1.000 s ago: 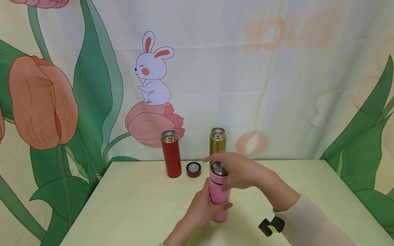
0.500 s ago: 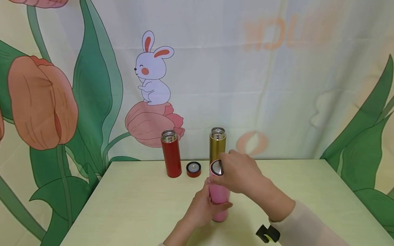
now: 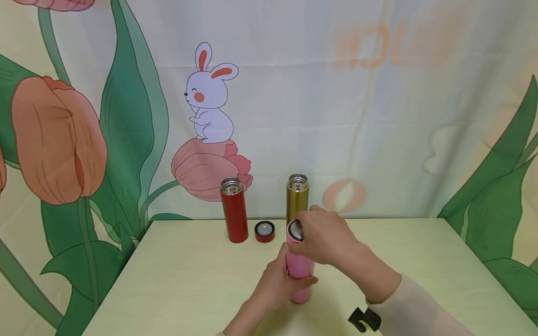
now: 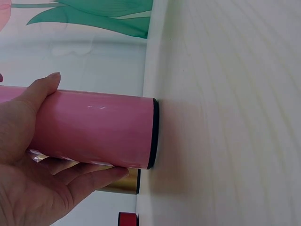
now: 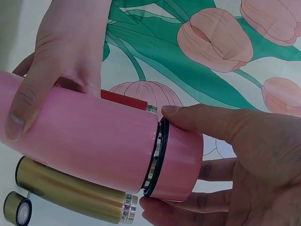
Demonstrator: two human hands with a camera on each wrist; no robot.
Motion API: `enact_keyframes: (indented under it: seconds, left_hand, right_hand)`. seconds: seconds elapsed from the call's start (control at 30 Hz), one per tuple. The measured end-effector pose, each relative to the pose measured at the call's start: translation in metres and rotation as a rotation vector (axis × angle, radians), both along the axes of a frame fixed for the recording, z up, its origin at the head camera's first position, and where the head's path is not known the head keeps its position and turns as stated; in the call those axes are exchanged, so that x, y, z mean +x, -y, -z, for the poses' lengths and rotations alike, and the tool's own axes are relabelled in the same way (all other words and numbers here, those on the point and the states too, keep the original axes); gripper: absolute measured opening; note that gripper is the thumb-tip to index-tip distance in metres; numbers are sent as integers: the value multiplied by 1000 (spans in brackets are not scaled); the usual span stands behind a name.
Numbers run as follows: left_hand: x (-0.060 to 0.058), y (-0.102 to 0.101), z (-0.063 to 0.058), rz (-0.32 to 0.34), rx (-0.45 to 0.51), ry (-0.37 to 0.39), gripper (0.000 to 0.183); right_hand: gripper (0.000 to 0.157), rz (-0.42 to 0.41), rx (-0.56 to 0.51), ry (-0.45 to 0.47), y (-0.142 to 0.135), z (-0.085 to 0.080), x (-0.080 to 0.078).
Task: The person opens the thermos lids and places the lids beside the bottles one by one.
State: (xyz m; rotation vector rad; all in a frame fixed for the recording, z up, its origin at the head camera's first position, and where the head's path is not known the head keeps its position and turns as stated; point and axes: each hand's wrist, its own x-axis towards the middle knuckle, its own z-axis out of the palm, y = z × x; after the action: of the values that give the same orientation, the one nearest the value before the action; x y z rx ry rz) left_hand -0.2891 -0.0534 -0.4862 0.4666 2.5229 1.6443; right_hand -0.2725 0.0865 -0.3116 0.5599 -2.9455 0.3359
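A pink thermos [image 3: 300, 267] stands upright on the pale table. My left hand [image 3: 272, 285] holds it around the lower body, thumb on one side and fingers on the other. Over its top, my right hand [image 3: 325, 234] grips the pink lid [image 5: 182, 160] between thumb and fingers. The right wrist view shows a narrow silver band and a black ring between lid and body. Close behind the pink thermos is a lidless gold thermos [image 3: 297, 196]. A lidless red thermos [image 3: 234, 217] stands to the left, with its red lid [image 3: 264, 232] lying inside-up beside it.
A gold lid [image 5: 18, 209] lies near the gold thermos's base in the right wrist view. The table [image 3: 176, 280] ends at a curtain [image 3: 269, 102] printed with tulips and a rabbit. A black device [image 3: 364, 320] appears beside the right sleeve.
My right hand has turned from spread fingers over the pink thermos's top to a grip around its lid, the wrist swinging slightly nearer. The left hand and the other thermoses have stayed put.
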Motion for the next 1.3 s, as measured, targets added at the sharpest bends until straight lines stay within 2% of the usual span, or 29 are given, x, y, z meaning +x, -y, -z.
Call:
enact_keyframes:
  seconds: [0.33, 0.6, 0.97, 1.3]
  left_hand:
    - [-1, 0, 0, 9, 21, 23, 79]
    - [-1, 0, -2, 0, 18, 18, 80]
    - [-1, 1, -2, -1, 12, 2, 78]
    - [-1, 0, -1, 5, 24, 33, 80]
  right_hand:
    - [47, -83, -41, 105, -4, -8, -3]
    - [56, -105, -103, 224, -6, -13, -6]
    - [64, -124, -87, 250, -9, -14, -10]
    - [64, -164, -88, 272, -15, -14, -11]
